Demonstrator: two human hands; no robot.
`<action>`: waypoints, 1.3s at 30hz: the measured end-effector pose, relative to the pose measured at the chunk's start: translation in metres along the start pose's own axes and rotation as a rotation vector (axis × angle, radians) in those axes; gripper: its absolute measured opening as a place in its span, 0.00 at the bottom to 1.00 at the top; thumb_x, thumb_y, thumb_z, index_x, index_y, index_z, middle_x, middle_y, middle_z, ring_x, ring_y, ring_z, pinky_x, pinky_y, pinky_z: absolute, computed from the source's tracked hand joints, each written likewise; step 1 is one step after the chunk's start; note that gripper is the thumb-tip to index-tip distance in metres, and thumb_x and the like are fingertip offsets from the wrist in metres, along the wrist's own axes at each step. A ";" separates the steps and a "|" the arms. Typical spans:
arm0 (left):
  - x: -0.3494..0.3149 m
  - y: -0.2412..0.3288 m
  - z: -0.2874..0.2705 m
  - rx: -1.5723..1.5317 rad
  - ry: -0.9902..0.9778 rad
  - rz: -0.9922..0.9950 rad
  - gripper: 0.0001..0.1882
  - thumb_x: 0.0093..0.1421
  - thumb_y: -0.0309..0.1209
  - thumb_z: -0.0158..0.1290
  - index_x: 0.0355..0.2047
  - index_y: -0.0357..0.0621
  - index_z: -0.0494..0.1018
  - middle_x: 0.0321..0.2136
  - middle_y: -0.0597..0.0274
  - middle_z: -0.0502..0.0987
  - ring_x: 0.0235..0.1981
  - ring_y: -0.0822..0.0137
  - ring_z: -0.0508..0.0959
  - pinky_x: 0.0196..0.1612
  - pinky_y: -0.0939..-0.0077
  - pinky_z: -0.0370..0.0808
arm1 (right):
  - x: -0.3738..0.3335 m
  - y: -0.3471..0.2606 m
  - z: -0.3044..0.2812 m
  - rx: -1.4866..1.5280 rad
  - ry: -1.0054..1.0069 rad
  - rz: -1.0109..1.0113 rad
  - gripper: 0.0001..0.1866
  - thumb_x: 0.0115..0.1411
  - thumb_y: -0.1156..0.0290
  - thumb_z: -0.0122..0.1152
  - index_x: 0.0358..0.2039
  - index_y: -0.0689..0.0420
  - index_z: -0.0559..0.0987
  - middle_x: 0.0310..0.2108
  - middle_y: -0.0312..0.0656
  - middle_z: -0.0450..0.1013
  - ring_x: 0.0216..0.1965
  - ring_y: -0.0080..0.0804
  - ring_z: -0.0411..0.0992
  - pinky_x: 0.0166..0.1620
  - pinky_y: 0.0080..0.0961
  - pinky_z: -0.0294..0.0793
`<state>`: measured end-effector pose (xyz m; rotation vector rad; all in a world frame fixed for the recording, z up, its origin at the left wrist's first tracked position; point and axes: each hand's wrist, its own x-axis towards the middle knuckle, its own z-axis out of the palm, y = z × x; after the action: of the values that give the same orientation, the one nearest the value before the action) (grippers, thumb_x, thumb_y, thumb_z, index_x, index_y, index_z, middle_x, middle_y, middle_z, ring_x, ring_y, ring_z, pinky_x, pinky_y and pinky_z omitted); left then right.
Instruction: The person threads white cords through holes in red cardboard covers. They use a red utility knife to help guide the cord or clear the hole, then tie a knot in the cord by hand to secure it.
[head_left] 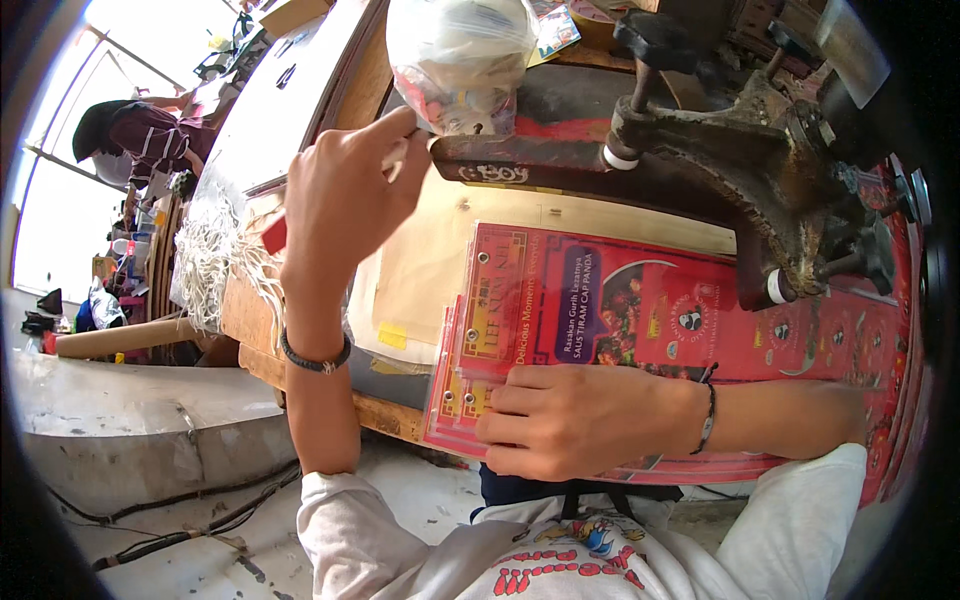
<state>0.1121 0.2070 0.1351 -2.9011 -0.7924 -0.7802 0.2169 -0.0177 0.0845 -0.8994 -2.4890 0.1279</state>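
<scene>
Head view: Right hand (550, 420) lies palm-down, fingers loosely bent, on near left part of red printed sheets (635, 330), probably steadying stack. Sheets overlap on bench (390, 416) in front of dark bar (560, 162), left edges staggered, perhaps keeping eyelets (483, 258) exposed. Left hand (350, 195) raised beside bar's left end, fingers partly curled; whether anything is gripped, cannot tell.

Strands: tangled thin white strings (213, 250), hanging in a loose bunch
Background: co-worker in a dark maroon top (150, 138), well apart, upper left
Roll: long brown cardboard-coloured tube (130, 338), lying nearly level below the strings
Underfoot: slim black cables (128, 553), trailing across pale, spotted floor (285, 540)
</scene>
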 end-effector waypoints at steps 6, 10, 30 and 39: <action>-0.003 0.012 -0.004 -0.004 0.158 0.043 0.07 0.63 0.35 0.54 0.29 0.48 0.75 0.18 0.66 0.79 0.14 0.61 0.76 0.20 0.68 0.70 | 0.001 0.001 0.003 -0.011 0.036 -0.007 0.06 0.51 0.68 0.58 0.30 0.53 0.75 0.34 0.34 0.70 0.41 0.28 0.72 0.48 0.25 0.71; -0.005 0.020 0.005 -0.044 0.182 0.178 0.06 0.64 0.33 0.52 0.32 0.45 0.71 0.18 0.64 0.77 0.14 0.62 0.75 0.18 0.70 0.68 | 0.002 0.000 0.002 -0.016 0.057 -0.013 0.05 0.51 0.68 0.58 0.29 0.53 0.75 0.33 0.34 0.70 0.40 0.28 0.72 0.47 0.24 0.71; -0.003 0.014 0.005 -0.144 0.174 0.325 0.12 0.58 0.24 0.61 0.43 0.45 0.82 0.29 0.61 0.80 0.25 0.70 0.79 0.27 0.76 0.75 | 0.000 -0.001 0.005 -0.034 0.056 -0.004 0.06 0.51 0.68 0.58 0.30 0.53 0.76 0.32 0.33 0.71 0.40 0.27 0.72 0.46 0.24 0.71; -0.004 0.015 0.011 -0.090 0.217 0.314 0.06 0.58 0.26 0.62 0.37 0.43 0.82 0.29 0.62 0.80 0.23 0.69 0.79 0.27 0.75 0.75 | 0.001 -0.001 0.005 -0.035 0.072 -0.005 0.05 0.51 0.68 0.58 0.30 0.53 0.75 0.32 0.33 0.70 0.40 0.27 0.72 0.46 0.24 0.71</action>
<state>0.1217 0.1938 0.1252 -2.8436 -0.2792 -1.0877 0.2136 -0.0173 0.0804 -0.8959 -2.4340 0.0495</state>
